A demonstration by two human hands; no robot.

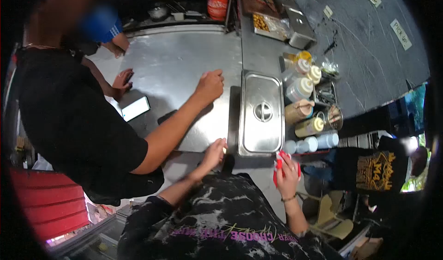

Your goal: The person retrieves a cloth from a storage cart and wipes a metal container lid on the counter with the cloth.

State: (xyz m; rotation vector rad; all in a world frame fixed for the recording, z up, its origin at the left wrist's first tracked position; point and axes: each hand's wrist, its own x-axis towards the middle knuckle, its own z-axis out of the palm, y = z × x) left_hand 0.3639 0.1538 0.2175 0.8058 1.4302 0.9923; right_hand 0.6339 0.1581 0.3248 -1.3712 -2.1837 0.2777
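My right hand (288, 171) is closed on a red cloth (278, 173) with some white on it, just off the near right corner of a lidded steel pan (262, 137). At the near edge of the steel table (184, 57), my left hand (214, 154) has its fingers curled together. A small pale spot shows at those fingertips, too small to name. The pan's lid is on, with a round recessed handle (263, 111) in its middle.
A person in a black shirt (78, 121) leans in from the left, one hand (210, 87) over the table. A phone (135, 109) lies there. Squeeze bottles (300, 89) stand right of the pan. Food trays (270, 27) sit farther back. Another person (369, 170) is at the right.
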